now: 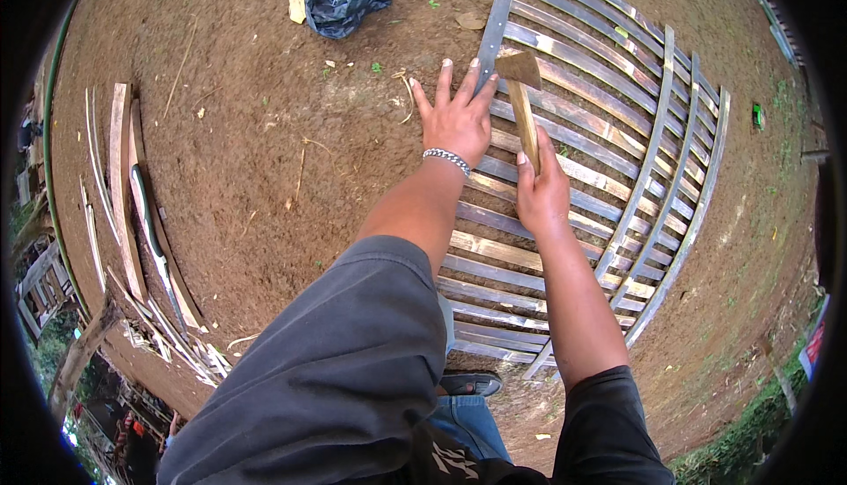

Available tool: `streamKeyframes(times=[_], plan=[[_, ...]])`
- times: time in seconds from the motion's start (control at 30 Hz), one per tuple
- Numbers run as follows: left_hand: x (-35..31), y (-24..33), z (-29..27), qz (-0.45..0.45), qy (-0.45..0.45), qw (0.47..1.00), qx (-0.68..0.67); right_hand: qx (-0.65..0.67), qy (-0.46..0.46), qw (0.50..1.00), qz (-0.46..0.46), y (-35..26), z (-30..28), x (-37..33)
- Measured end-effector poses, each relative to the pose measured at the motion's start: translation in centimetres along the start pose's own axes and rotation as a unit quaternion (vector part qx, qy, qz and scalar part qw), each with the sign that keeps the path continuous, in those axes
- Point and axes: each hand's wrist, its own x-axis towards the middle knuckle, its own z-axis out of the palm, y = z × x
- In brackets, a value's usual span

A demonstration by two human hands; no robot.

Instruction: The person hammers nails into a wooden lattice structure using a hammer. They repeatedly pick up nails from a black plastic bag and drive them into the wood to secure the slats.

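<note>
My right hand [543, 187] grips the wooden handle of a hatchet [524, 119], its rusty metal head resting over or just above a slatted panel [600, 119]. The panel lies on the ground, made of narrow weathered slats with crosswise strips. My left hand [456, 116] is laid flat with fingers spread at the panel's left side. Its fingertips reach the lower end of a dark grey edge strip [500, 13] dotted with nail heads. Whether small nails sit under my fingers cannot be made out.
A black plastic bag [360, 19] of nails stands open on the bare soil at the top. To the left lie wooden boards [121, 167], a long dark-handled tool [147, 216] and thin split strips [190, 353]. My shoe [472, 384] is beside the panel's near edge.
</note>
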Motion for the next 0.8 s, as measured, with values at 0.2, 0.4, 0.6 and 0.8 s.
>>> streamKeyframes(times=[0.2,0.4,0.6,0.8], plan=[[0.2,0.1,0.1,0.002,-0.012,1.000,0.015,0.038,0.004,0.999,0.006,0.1,-0.2,-0.9],[0.3,0.0,0.0,-0.003,-0.041,0.999,0.021,0.030,-0.016,0.999,0.009,-0.2,0.4,-1.4],[0.3,0.1,-0.2,-0.003,-0.034,0.999,0.006,-0.019,-0.003,1.000,-0.006,-1.2,0.0,-0.7],[0.3,0.1,-0.4,-0.009,-0.041,0.999,-0.004,-0.091,0.021,0.989,-0.118,-1.2,-1.2,1.2]])
